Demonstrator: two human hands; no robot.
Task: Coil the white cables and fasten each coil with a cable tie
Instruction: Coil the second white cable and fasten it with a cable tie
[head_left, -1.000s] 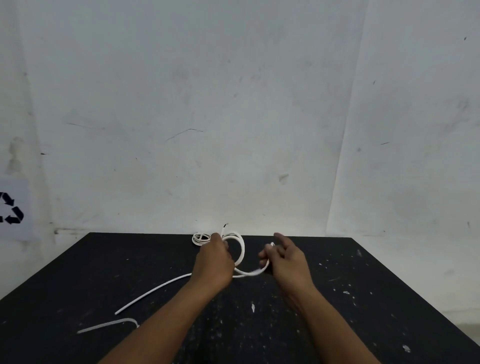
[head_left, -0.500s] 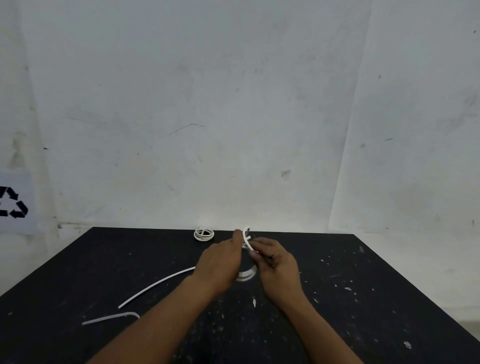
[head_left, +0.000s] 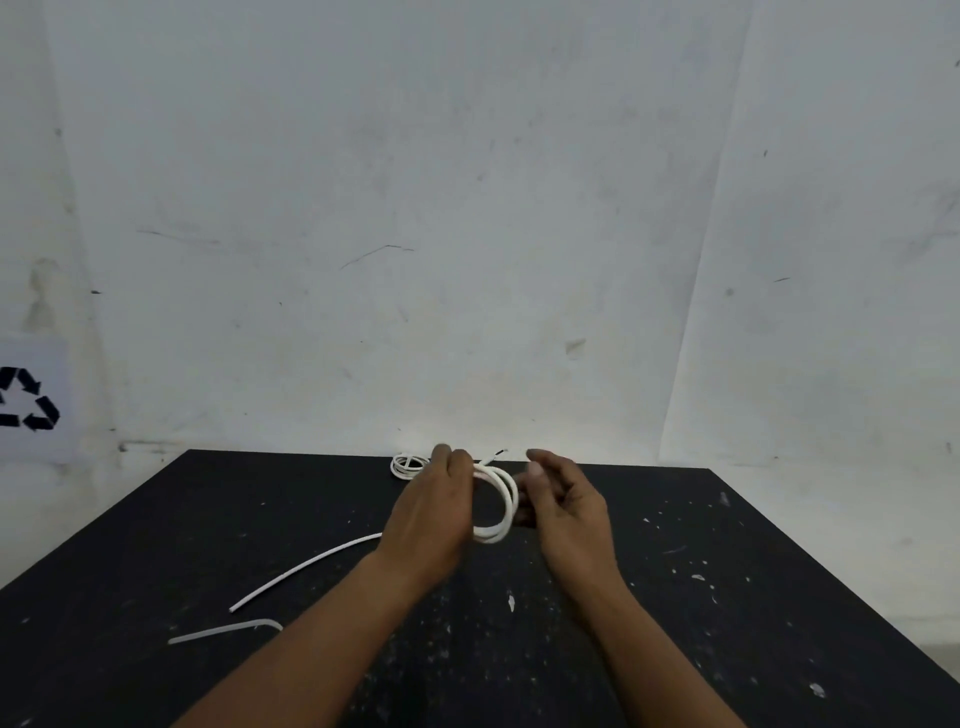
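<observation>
My left hand (head_left: 434, 512) grips a white cable (head_left: 504, 512) wound into a small upright loop above the black table (head_left: 727, 597). A loose tail of that cable (head_left: 306, 569) trails down and left across the table from under the hand. The cable's short end (head_left: 493, 458) sticks up behind the loop. My right hand (head_left: 563, 501) hovers just right of the loop with its fingers spread, holding nothing. A finished small white coil (head_left: 407, 465) lies at the table's far edge, partly hidden by my left hand. A thin white cable tie (head_left: 223, 631) lies at the front left.
A white wall (head_left: 467, 208) rises right behind the table's far edge. A recycling sign (head_left: 26, 399) is stuck on the wall at the left. White specks are scattered over the table's right half.
The right hand has let go of the cable and moved right, fingers spread. The loop now hangs from the left hand alone, and the tail has been drawn in slightly.
</observation>
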